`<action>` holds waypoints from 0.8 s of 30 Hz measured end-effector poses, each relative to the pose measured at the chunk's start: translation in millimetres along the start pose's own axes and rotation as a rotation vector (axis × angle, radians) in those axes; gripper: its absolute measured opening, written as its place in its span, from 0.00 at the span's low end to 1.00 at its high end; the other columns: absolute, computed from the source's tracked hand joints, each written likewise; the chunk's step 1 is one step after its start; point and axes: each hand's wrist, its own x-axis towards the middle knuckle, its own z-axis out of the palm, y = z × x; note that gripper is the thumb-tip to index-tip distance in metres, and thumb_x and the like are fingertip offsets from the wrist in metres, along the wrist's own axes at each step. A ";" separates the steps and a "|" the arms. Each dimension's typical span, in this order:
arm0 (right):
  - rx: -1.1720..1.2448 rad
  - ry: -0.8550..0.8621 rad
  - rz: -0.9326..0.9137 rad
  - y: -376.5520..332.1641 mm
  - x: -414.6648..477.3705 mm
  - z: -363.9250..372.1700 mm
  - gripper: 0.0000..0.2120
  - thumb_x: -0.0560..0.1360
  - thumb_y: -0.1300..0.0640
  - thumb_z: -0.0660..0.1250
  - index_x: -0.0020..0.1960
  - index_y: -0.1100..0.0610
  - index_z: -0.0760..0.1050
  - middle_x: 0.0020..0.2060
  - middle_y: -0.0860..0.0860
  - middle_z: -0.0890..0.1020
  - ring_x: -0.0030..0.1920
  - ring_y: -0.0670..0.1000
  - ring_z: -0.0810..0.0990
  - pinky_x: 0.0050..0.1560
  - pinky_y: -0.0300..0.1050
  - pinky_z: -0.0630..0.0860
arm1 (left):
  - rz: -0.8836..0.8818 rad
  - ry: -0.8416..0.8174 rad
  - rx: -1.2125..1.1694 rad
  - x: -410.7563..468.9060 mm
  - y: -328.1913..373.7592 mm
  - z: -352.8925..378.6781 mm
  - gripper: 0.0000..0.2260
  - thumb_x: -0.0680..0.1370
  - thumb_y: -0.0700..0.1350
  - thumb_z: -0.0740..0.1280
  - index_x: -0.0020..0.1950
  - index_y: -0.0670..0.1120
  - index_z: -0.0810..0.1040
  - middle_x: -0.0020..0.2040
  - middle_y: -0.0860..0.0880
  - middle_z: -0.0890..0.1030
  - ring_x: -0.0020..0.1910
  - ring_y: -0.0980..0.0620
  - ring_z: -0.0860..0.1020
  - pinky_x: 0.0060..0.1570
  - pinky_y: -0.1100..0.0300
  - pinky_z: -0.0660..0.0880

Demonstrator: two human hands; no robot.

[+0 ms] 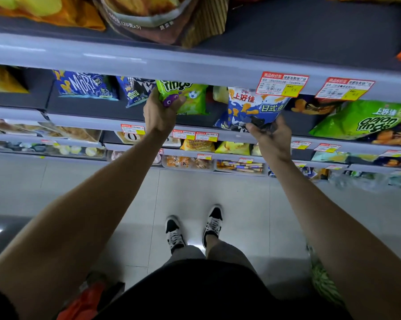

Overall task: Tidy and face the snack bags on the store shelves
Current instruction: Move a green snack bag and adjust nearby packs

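While a green bag (193, 99) is being gripped by the left hand (158, 113), a blue bag (252, 107) is being gripped by the right hand (272, 138).

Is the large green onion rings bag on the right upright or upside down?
Upside down: the lettering on the large green bag reads inverted.

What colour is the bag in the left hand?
The bag is green with a purple creature; head view.

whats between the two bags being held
A pale yellow bag, set back on the shelf, between the green bag and blue bag; head view.
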 end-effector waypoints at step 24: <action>-0.140 -0.025 0.057 -62.4 6.6 188.2 0.42 0.76 0.40 0.74 0.81 0.59 0.62 0.77 0.57 0.70 0.78 0.57 0.68 0.76 0.48 0.65 | 0.028 0.134 -0.061 -88.9 -113.5 -134.1 0.15 0.75 0.51 0.79 0.58 0.48 0.83 0.49 0.53 0.87 0.43 0.63 0.82 0.43 0.67 0.78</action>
